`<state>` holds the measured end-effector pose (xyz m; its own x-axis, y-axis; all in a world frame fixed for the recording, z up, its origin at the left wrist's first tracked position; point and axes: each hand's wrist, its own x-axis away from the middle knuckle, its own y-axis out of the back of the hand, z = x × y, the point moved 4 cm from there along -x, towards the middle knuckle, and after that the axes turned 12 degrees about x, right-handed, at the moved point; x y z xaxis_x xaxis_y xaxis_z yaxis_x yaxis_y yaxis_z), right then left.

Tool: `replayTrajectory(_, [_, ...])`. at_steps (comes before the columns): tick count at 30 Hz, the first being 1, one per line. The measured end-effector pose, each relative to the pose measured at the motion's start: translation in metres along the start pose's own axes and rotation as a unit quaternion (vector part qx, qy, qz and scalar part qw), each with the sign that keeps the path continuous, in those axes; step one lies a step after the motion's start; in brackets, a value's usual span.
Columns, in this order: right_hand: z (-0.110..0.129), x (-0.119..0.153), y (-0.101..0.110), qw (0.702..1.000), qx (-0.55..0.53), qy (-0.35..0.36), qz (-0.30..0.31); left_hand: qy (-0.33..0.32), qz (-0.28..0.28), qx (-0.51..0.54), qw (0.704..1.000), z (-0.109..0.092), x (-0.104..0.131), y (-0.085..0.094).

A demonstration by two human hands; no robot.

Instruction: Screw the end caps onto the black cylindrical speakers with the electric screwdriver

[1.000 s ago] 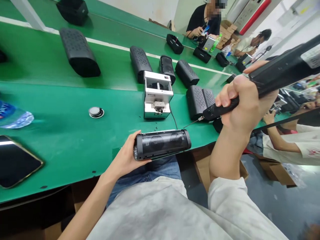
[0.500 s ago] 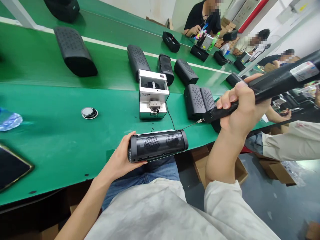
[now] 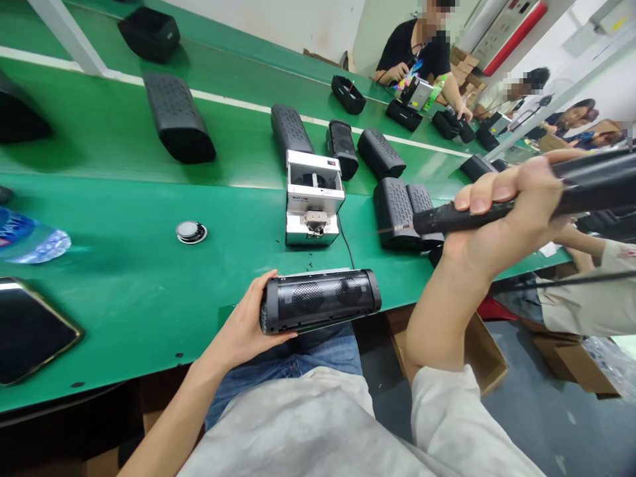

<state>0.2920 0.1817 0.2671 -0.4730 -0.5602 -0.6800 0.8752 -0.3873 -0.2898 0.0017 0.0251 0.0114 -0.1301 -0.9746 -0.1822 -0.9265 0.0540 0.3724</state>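
My left hand (image 3: 251, 324) is closed around the left end of a black speaker (image 3: 322, 301) at the table's front edge. Two perforated round drivers show on its upward face. My right hand (image 3: 501, 205) grips a black electric screwdriver (image 3: 460, 215), raised to the right of the speaker. Its thin bit points left, blurred by motion and apart from the speaker. Just beyond the speaker stands a silver screw feeder (image 3: 314, 199). Several small dark screws (image 3: 311, 265) lie loose on the green tabletop between the two.
Black speaker housings (image 3: 395, 205) stand right of the feeder, with more (image 3: 181, 119) farther back. On the left are a round metallic disc (image 3: 191, 232), a water bottle (image 3: 34, 235) and a phone (image 3: 37, 331). Cardboard boxes (image 3: 484, 354) sit below. Co-workers (image 3: 417, 50) sit across the table.
The screwdriver has moved away from the speaker; its bit was at the right end and is now up and clear. My left hand keeps its hold. The whole view has shifted slightly.
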Motion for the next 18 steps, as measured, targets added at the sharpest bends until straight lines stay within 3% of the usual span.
replayTrajectory(3, [-0.013,0.001,-0.038,0.988,-0.065,0.117,-0.076,0.007,0.005,0.002,1.000,0.000,0.001,0.000])
replayTrajectory(7, [-0.035,0.007,-0.083,0.997,-0.027,0.068,0.032,0.008,0.001,0.009,1.000,0.000,0.002,-0.001])
replayTrajectory(11, [-0.007,0.020,-0.079,0.995,-0.040,0.086,0.043,0.006,0.005,0.021,1.000,-0.002,0.002,-0.003])
replayTrajectory(14, [0.010,0.032,-0.083,0.989,-0.065,0.077,0.107,0.006,0.007,0.027,1.000,-0.002,0.001,-0.002])
replayTrajectory(18, [-0.008,0.051,-0.108,0.977,-0.051,0.036,0.201,0.003,0.009,0.030,0.999,-0.002,0.000,-0.001])
